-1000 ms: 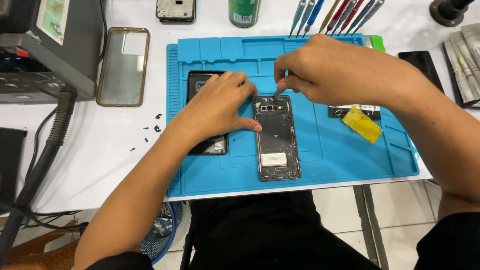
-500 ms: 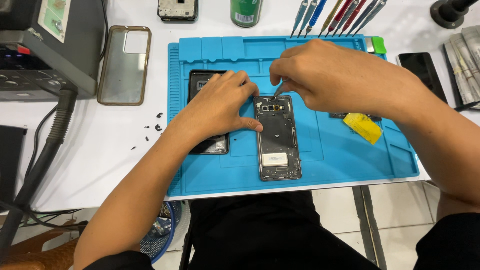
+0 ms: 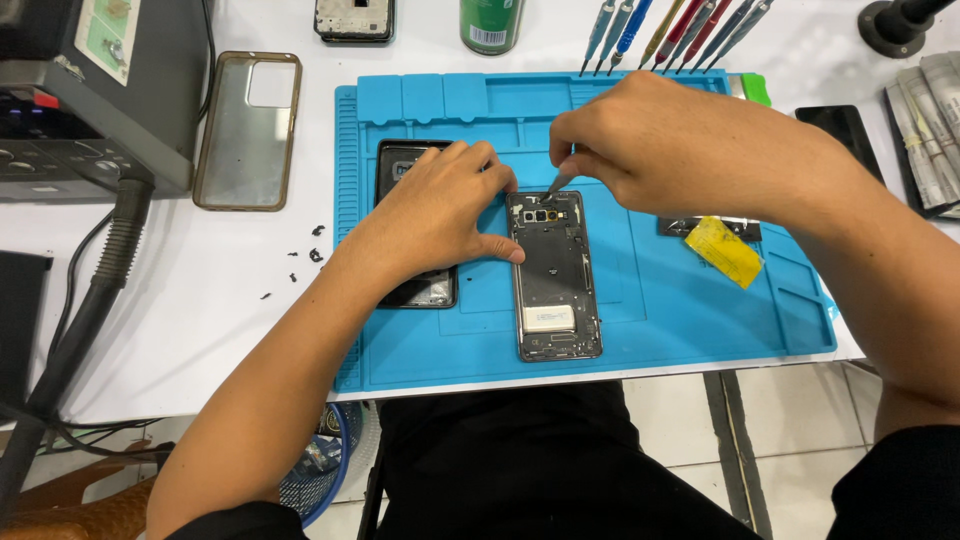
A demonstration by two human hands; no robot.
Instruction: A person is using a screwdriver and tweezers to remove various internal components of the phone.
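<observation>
While the opened phone (image 3: 553,275) lies lengthwise on the blue mat (image 3: 660,300), its top end away from the person, the right hand (image 3: 660,150) pinches a thin tool (image 3: 560,181) over that end; the left hand (image 3: 440,215), fingers spread, presses its left edge.

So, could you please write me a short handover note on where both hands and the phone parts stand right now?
Left hand: fingers spread, steadying the opened phone at its upper left edge; it also lies over the dark back cover beside it.
Right hand: pinch grip on a thin metal tool, tip at the phone's camera end.
Both parts lie on the blue mat; a yellow tab lies to the right, screwdrivers stand behind.
Done: back cover off, insides exposed.
Left: the work at the camera end is in progress; the phone remains open.
</observation>
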